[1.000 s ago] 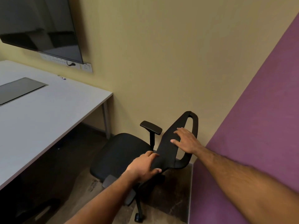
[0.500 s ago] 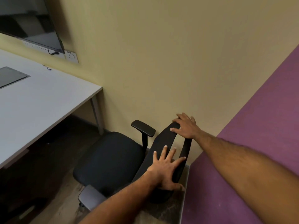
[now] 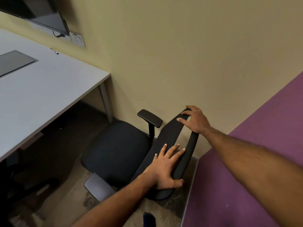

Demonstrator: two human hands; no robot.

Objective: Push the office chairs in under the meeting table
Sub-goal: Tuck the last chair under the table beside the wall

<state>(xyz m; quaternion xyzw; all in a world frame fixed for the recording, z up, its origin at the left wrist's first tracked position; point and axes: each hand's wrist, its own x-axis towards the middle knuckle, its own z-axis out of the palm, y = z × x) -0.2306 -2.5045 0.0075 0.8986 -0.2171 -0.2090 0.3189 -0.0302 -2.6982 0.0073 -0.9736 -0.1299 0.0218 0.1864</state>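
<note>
A black office chair (image 3: 118, 148) stands in the corner, right of the white meeting table (image 3: 49, 89), its seat facing the table and outside the tabletop's edge. Its backrest (image 3: 168, 133) leans toward me. My left hand (image 3: 165, 169) lies on the backrest's lower part, fingers spread and thumb hooked around the frame's edge. My right hand (image 3: 195, 120) sits on the backrest's top end with the fingers draped over it.
A purple wall (image 3: 246, 185) runs close along the chair's right and a beige wall stands behind it. The table leg (image 3: 105, 102) is just left of the chair. A wall screen (image 3: 41, 12) and sockets (image 3: 77, 39) hang above the table.
My left hand went from clutching the backrest's side to lying spread on it. My right hand slid up to the backrest's top. The chair's seat has swung toward the table.
</note>
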